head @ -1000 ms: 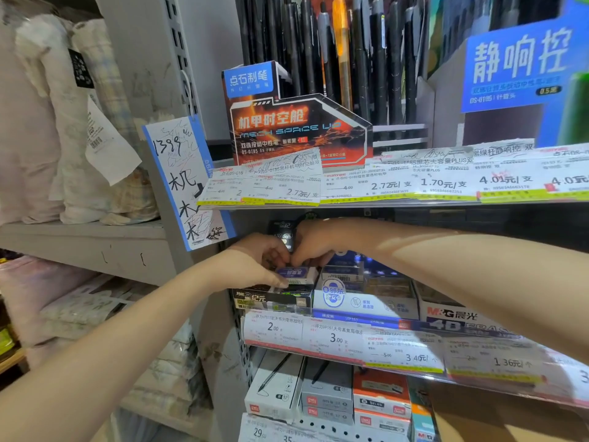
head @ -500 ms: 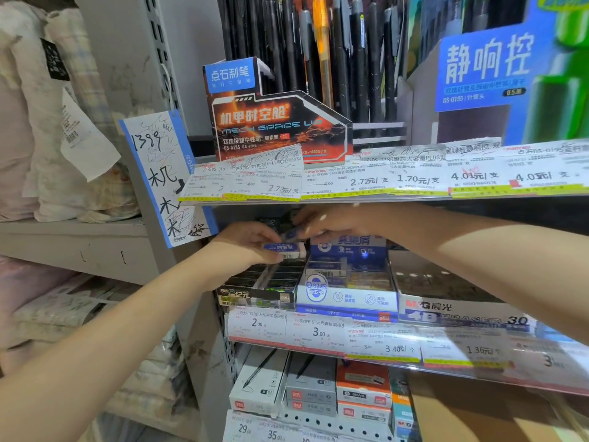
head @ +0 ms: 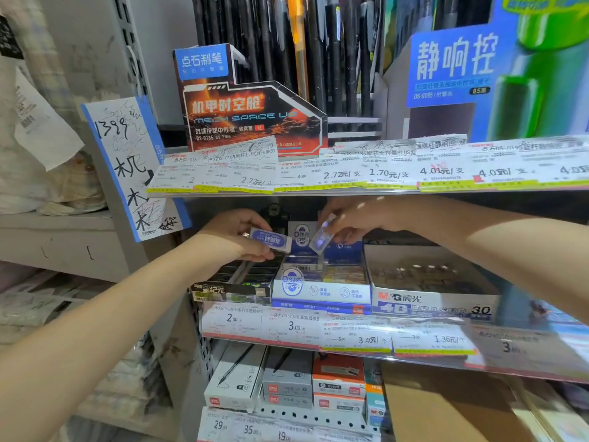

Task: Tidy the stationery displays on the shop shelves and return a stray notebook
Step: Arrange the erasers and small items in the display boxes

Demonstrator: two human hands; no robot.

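Observation:
Both hands reach under the upper shelf into the eraser row. My left hand [head: 234, 239] pinches a wrapped blue-and-white eraser [head: 271, 240], held flat above a dark display box [head: 234, 290]. My right hand [head: 355, 220] holds a second wrapped eraser [head: 322, 237], tilted on end over the blue-and-white eraser display box [head: 322, 290]. More erasers lie stacked inside that box. No notebook is in view.
An M&G 4D eraser box [head: 433, 298] stands to the right. Price-tag strips [head: 350, 338] front each shelf. Pen displays [head: 255, 122] stand on the shelf above, boxed pens [head: 287, 381] below. A handwritten sign [head: 134, 167] hangs on the grey upright.
Both hands have lifted out of the display boxes, each now holding a wrapped eraser apart from the other. The camera has moved closer and shifted left.

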